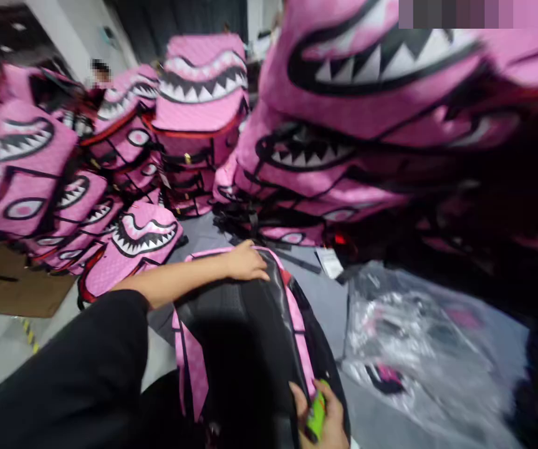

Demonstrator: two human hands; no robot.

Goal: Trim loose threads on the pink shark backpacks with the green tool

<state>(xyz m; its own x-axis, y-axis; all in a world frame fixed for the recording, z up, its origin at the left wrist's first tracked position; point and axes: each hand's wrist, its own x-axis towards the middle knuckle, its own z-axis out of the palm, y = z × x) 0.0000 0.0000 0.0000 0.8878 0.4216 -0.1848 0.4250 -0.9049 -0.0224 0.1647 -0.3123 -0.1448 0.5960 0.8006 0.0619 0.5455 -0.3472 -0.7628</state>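
a: how many bags are in hand?
b: one bag (262, 312), lower centre of the frame, dark side up with pink edging. two hands are at it, and there's one green tool (315, 416).

a: what are the hands doing?
b: the left hand (247, 262) lies over the bag's upper rim, fingers bent; i can't tell whether it pinches the rim. the right hand (327, 421), bottom of the frame, pinches the green tool between thumb and fingers, beside the bag's right edge.

a: which way does the bag point?
b: its long axis runs up and down the frame. the rounded end points up; the lower part reaches the bottom edge, in deep shadow.

a: anything in the way?
b: the left forearm (175, 280) crosses its upper left corner, with one black sleeve (72, 374) filling the lower left.

a: and around it?
b: a grey surface (331, 305) beneath, one white tag (329, 262) above right, crumpled clear plastic (418, 337) at right. one pink bag (133, 243) lies just past the forearm. piles of others fill the upper left, top centre and upper right; too blurred for an exact count. one cardboard piece (20, 284) sits at far left.
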